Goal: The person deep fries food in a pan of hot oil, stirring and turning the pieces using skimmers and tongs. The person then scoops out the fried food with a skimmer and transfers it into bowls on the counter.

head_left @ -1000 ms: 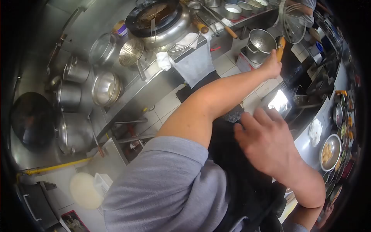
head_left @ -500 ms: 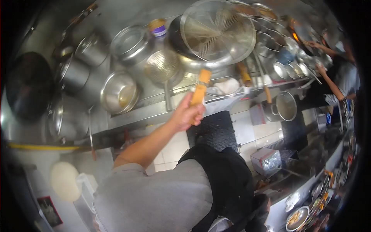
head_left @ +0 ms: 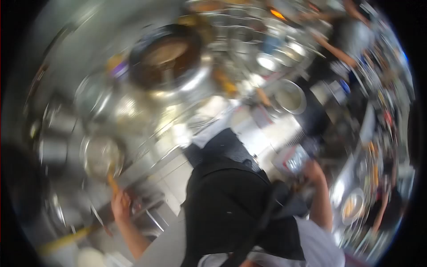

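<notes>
My left hand (head_left: 120,204) is closed around the wooden handle (head_left: 113,183) of a strainer at the lower left. The strainer's mesh is blurred over the metal bowl (head_left: 103,155); whether they touch cannot be made out. My right hand (head_left: 313,171) is on the right, nearest to a pale box with red edges (head_left: 290,159), its fingers smeared by motion. A large dark wok (head_left: 167,58) with brown contents sits on the stove at the upper middle.
Metal pots (head_left: 60,118) stand along the left counter. A cloth (head_left: 211,108) lies at the stove's front edge. A pot (head_left: 289,97) stands right of it. Another person (head_left: 351,38) works at the upper right, near a flame. A bowl of pale food (head_left: 352,205) is at the right.
The strainer has moved from over the wok to the lower left with my left hand, uncovering the wok. My right hand now shows at the right. The view has shifted and blurred.
</notes>
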The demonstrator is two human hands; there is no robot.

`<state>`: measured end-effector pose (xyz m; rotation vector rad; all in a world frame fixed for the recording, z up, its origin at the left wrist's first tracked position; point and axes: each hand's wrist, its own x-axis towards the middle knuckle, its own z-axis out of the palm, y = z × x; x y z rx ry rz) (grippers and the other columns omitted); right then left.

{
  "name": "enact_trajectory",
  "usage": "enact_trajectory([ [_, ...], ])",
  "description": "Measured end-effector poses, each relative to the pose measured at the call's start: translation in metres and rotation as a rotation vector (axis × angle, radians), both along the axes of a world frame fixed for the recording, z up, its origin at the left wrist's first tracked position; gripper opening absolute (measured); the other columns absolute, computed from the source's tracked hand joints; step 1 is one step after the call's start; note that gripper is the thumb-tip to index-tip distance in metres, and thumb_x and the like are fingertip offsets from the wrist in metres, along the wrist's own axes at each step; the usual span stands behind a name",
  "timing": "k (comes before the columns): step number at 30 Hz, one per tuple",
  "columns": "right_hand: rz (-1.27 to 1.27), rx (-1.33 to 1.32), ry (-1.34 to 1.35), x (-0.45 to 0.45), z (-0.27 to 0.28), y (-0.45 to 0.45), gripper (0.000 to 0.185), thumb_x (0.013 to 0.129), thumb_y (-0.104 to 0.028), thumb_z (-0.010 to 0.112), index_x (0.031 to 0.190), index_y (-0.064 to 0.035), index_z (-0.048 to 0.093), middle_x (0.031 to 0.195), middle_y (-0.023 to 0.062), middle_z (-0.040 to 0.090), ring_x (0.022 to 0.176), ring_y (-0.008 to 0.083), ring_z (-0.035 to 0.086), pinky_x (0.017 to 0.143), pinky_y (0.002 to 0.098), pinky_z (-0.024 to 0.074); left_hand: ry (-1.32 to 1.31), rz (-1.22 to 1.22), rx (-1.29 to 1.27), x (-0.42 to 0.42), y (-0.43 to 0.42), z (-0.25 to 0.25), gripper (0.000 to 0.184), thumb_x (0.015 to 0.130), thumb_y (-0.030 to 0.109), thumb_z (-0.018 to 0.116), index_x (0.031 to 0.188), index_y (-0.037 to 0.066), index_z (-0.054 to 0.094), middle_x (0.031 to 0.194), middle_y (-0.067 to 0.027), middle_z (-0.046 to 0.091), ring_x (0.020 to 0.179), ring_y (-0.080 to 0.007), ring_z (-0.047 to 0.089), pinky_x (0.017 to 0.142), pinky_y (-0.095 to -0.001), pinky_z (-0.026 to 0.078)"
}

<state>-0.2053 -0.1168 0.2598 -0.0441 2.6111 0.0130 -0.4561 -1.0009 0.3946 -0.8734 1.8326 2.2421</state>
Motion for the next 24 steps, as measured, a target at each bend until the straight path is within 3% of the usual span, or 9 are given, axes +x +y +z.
enact_trajectory([
  [2,-0.797,-0.505,0.336,-0.047,0.078,-0.033,0.035,0.074,0.001,0.052,0.103,0.0027,0.070,0.096,0.0207,0.071,0.087,0.0349,0.068,0.079,0.0454,0.0514,-0.036,-0.353,-0.195,-0.008,-0.082,-0.060,0.035,0.093,0.023,0.067,0.122,0.007,0.055,0.082,-0.0057,0.062,0.070,-0.0165,0.063,0.058,-0.0311,0.051],
  [3,-0.939,-0.538,0.447,-0.061,0.109,-0.054,0.051,0.074,0.003,0.053,0.124,-0.0009,0.064,0.092,0.0190,0.070,0.083,0.0298,0.068,0.076,0.0420,0.0520,0.134,-0.287,-0.801,-0.012,-0.071,-0.072,0.053,0.090,0.023,0.069,0.136,0.005,0.050,0.100,-0.0140,0.065,0.093,-0.0235,0.066,0.078,-0.0399,0.055],
  [6,-1.012,-0.550,0.313,-0.057,0.140,-0.085,0.057,0.082,-0.002,0.053,0.138,-0.0094,0.056,0.095,0.0148,0.070,0.087,0.0248,0.067,0.078,0.0369,0.0536,0.137,-0.330,-0.437,-0.150,-0.051,-0.044,0.071,0.091,0.025,0.072,0.148,0.003,0.038,0.132,-0.0234,0.056,0.111,-0.0320,0.061,0.098,-0.0426,0.048],
  [11,-0.851,-0.393,0.113,0.040,0.063,-0.122,0.054,0.081,-0.006,0.053,0.135,-0.0060,0.057,0.121,0.0224,0.066,0.113,0.0366,0.062,0.099,0.0414,0.0477,0.663,-0.673,-1.113,-0.258,0.180,-0.013,0.079,0.095,0.029,0.067,0.156,0.007,0.023,0.135,-0.0242,0.053,0.110,-0.0332,0.060,0.094,-0.0428,0.049],
  [16,-1.079,-0.490,-0.064,0.131,0.083,-0.202,0.053,0.082,-0.010,0.057,0.135,-0.0065,0.056,0.128,0.0214,0.062,0.121,0.0379,0.058,0.104,0.0438,0.0446,0.381,-0.993,-1.112,-0.315,0.289,-0.061,0.089,0.086,0.022,0.072,0.156,0.003,0.020,0.147,-0.0298,0.041,0.129,-0.0398,0.049,0.106,-0.0441,0.040],
  [17,-1.149,-0.495,-0.054,0.153,0.088,-0.212,0.053,0.082,-0.010,0.057,0.135,-0.0065,0.056,0.128,0.0214,0.062,0.121,0.0379,0.058,0.104,0.0438,0.0446,0.356,-0.996,-0.978,-0.346,0.279,-0.102,0.089,0.084,0.015,0.068,0.157,0.006,0.017,0.141,-0.0275,0.047,0.115,-0.0378,0.057,0.090,-0.0450,0.052],
  [18,-1.165,-0.489,0.006,0.168,0.091,-0.218,0.054,0.083,-0.010,0.057,0.136,-0.0066,0.055,0.129,0.0215,0.062,0.122,0.0379,0.057,0.105,0.0434,0.0444,0.142,-1.002,-0.910,-0.278,0.323,-0.026,0.088,0.084,0.009,0.063,0.158,0.010,0.014,0.125,-0.0229,0.056,0.082,-0.0310,0.062,0.058,-0.0409,0.054],
  [19,-1.176,-0.486,0.062,0.182,0.091,-0.223,0.054,0.084,-0.010,0.058,0.137,-0.0066,0.054,0.131,0.0217,0.061,0.123,0.0379,0.057,0.105,0.0431,0.0442,0.193,-0.986,-0.816,-0.285,0.317,-0.046,0.088,0.085,0.006,0.058,0.159,0.014,0.011,0.114,-0.0200,0.058,0.058,-0.0224,0.052,0.038,-0.0334,0.042],
  [24,-1.507,-0.544,0.307,0.214,0.120,-0.230,0.057,0.085,-0.012,0.056,0.141,-0.0049,0.049,0.133,0.0247,0.058,0.124,0.0386,0.055,0.106,0.0430,0.0431,0.021,-1.125,-0.946,-0.315,0.290,-0.068,0.048,0.088,0.008,0.048,0.136,0.006,0.047,0.092,-0.0147,0.060,0.042,-0.0185,0.046,0.032,-0.0301,0.033],
])
